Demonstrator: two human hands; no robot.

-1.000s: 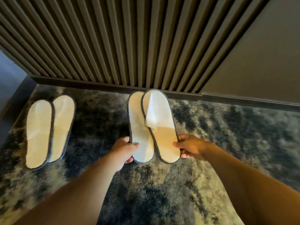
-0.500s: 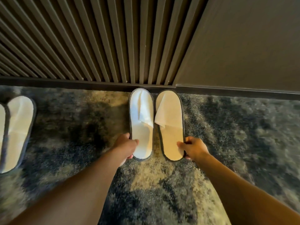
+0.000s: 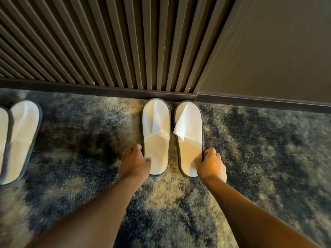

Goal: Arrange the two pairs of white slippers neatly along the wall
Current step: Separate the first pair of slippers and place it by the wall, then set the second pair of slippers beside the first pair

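Two white slippers with dark trim lie side by side on the carpet, toes against the baseboard (image 3: 107, 89). My left hand (image 3: 135, 162) grips the heel edge of the left slipper (image 3: 156, 129). My right hand (image 3: 211, 164) grips the heel edge of the right slipper (image 3: 189, 133), whose upper flap is folded over. A narrow gap separates the two. The other pair (image 3: 19, 138) lies at the far left, toes toward the wall, partly cut off by the frame edge.
A slatted dark wall panel (image 3: 107, 42) runs behind the slippers, joined on the right by a plain wall (image 3: 277, 51). Patterned dark and beige carpet (image 3: 259, 149) covers the floor.
The pair in my hands went from overlapping and angled to lying apart, parallel and straight against the baseboard. The view shifted right, so the other pair moved to the left edge.
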